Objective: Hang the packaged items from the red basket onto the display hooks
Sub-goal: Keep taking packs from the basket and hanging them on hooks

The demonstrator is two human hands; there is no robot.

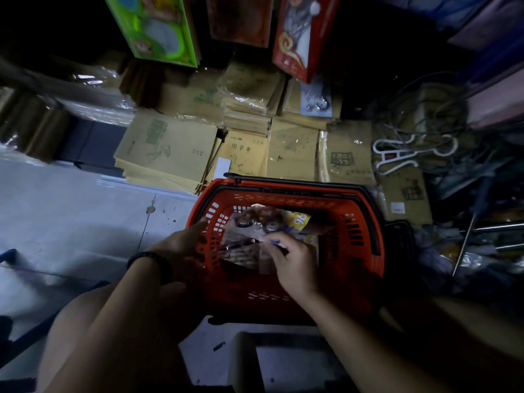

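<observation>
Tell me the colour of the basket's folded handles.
Black handles on the red plastic basket, clearest in the head view.

One head-worn camera looks steeply down, close above the red basket.

Stacks of tan exercise books sprawl across 12 o'clock, green toy box up at 11, red box at 1, white hanger and tangled cables around 2, pale floor at 9.
</observation>
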